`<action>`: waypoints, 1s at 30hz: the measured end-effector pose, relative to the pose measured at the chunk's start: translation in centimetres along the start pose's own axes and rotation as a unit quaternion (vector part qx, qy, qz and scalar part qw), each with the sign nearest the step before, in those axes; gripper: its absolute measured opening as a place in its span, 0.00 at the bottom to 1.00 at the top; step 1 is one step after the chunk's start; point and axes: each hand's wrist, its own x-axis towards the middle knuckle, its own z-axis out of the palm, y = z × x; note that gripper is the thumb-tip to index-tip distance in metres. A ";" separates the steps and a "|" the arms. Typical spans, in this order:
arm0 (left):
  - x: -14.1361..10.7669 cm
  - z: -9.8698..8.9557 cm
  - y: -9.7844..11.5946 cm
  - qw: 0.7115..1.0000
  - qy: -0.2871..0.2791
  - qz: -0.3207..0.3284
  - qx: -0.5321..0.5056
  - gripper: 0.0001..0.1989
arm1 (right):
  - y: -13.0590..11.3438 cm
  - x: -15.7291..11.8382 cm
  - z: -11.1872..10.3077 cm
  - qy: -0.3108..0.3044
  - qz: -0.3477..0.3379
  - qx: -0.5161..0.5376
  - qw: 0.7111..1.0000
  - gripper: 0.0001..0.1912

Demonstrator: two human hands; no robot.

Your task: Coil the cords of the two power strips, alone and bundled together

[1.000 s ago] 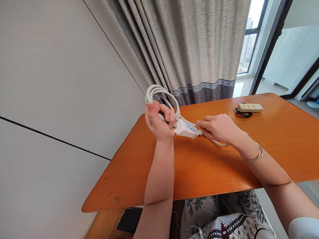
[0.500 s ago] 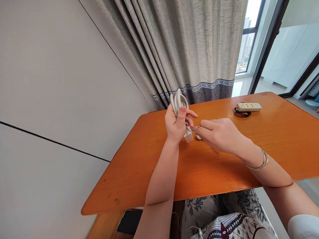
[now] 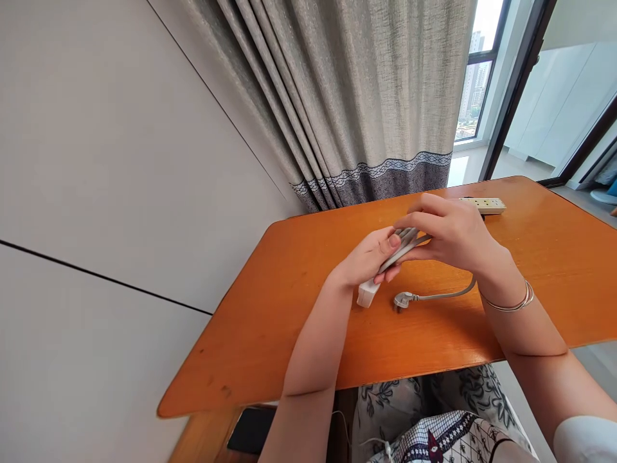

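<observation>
My left hand (image 3: pixel 367 258) is closed around a white cable (image 3: pixel 402 252) folded into a bundle, thumb on top. The end of a white power strip (image 3: pixel 367 294) sticks out below that hand; the rest of it is hidden. My right hand (image 3: pixel 450 233) pinches the far end of the cable bundle, fingers over the top and thumb beneath. From under the right wrist a loose length of cable runs left to a plug (image 3: pixel 403 300), which is just over the orange-brown tabletop (image 3: pixel 270 321), below the bundle.
A second, cream power strip (image 3: pixel 490 206) lies toward the back right of the table, partly behind my right hand. A dark flat phone-like object (image 3: pixel 250 429) rests below the table's near edge. A grey curtain (image 3: pixel 385 96) hangs behind; a pale wall (image 3: pixel 96 161) stands at the left.
The upright cable bundle has tipped over to the right and come lower. My right hand has moved up onto its end. The plug and its loose cable now show in front.
</observation>
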 end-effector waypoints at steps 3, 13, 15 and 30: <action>-0.1 -0.2 0.0 0.999 -0.037 -0.002 -0.022 0.33 | 1.1 -0.1 -0.3 -0.009 -0.030 0.078 0.996 0.24; 0.2 -0.3 -0.5 0.991 -0.088 -0.055 -0.081 0.26 | 3.6 -0.1 -0.7 -0.120 -0.056 0.369 0.920 0.19; 0.3 -0.3 -0.7 0.989 -0.098 -0.053 -0.095 0.26 | 4.0 0.0 -0.5 -0.135 -0.051 0.415 0.898 0.18; 0.3 -0.2 -0.2 0.983 0.056 0.091 -0.149 0.31 | 4.2 0.7 3.2 0.055 0.064 0.377 0.922 0.18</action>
